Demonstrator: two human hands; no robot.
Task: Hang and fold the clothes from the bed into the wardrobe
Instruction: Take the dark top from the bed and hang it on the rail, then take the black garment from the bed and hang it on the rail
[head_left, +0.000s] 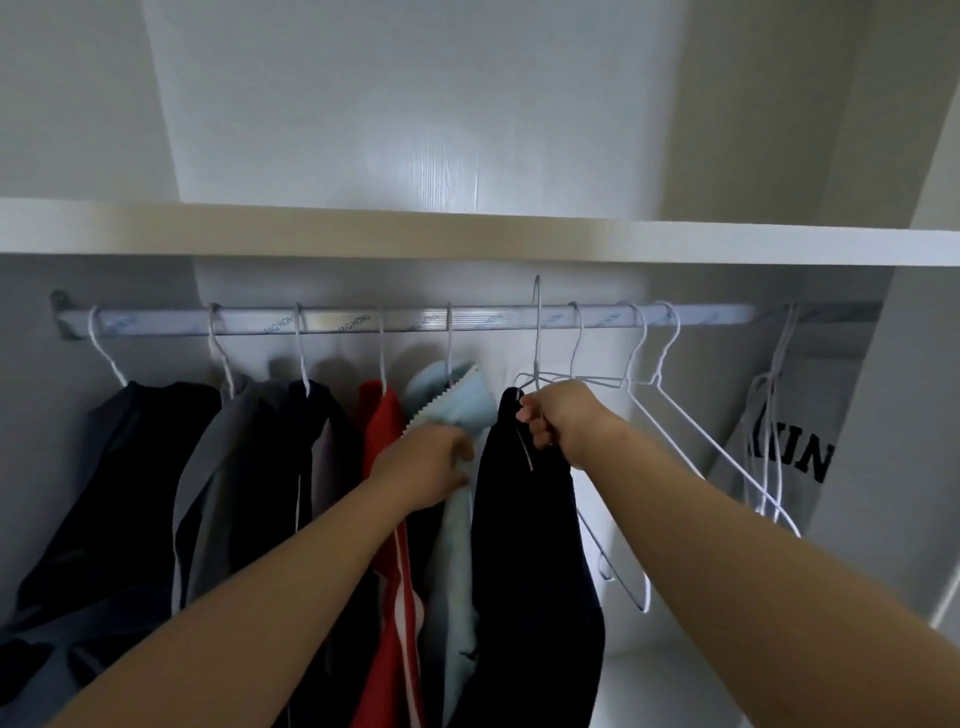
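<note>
You have one view, from the camera on your head. It faces straight into the wardrobe and tilts a little upward: the shelf (467, 234) crosses mid-frame, with the rail (337, 321) just beneath it. It is near enough that your outstretched arms run in from the bottom edge. Your left hand (431, 467) and your right hand (563, 421), on a hanger (537, 332), sit near the centre. The wide lens splays the side walls.

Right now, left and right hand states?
Left hand: on the light blue garment, grip cannot be told.
Right hand: grips the hanger carrying the dark garment.
</note>
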